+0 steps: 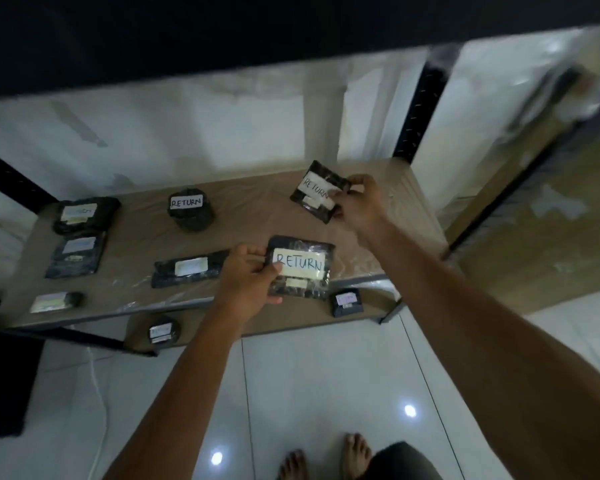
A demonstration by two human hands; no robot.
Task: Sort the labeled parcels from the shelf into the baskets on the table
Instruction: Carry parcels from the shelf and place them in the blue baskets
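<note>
Two flat black film-wrapped parcels bearing white RETURN labels are grasped above the brown shelf board (136, 244). Left hand (250, 277) pinches the nearer parcel (303, 268), which extends rightward from its fingers; right hand (361, 202) pinches the farther parcel (314, 188), tilted, extending leftward. Baskets are not visible.
</note>
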